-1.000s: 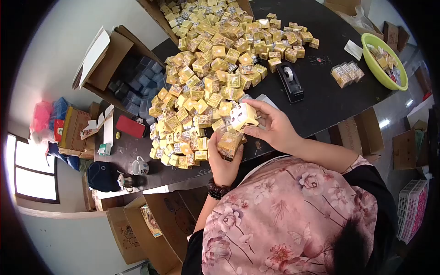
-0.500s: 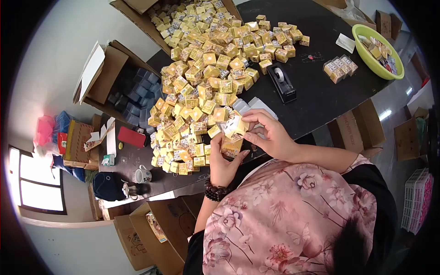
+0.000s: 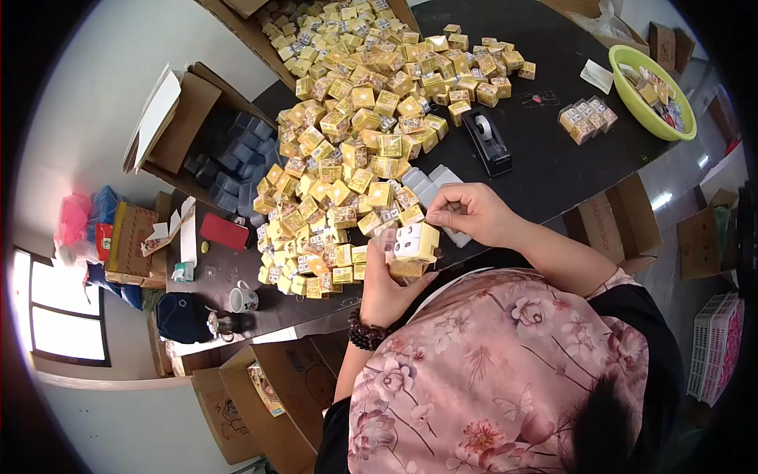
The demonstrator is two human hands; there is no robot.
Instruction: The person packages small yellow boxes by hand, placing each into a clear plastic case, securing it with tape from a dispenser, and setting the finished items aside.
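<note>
My left hand (image 3: 385,286) is wrapped round small yellow-and-white boxes (image 3: 417,242), which seem to sit in a clear plastic case. Just above and to the right of them is my right hand (image 3: 472,215), its thumb and forefinger pinched together. Whatever is between those fingertips, if anything, is too small to make out. A large heap of small yellow boxes (image 3: 362,142) spreads over the black table beyond both hands. Empty clear plastic cases (image 3: 422,188) lie beside the heap, partly behind my right hand.
A black tape dispenser (image 3: 488,142) stands right of the heap. Farther right are filled clear packs (image 3: 587,120) and a green basin (image 3: 687,133). Cartons flank the table, one holding clear cases (image 3: 241,154). A mug (image 3: 243,299) and red phone-like object (image 3: 224,232) are at left.
My right hand has drawn away from the boxes, up and to the right, and its fingers have closed into a pinch. The boxes in my left hand now show their white printed side.
</note>
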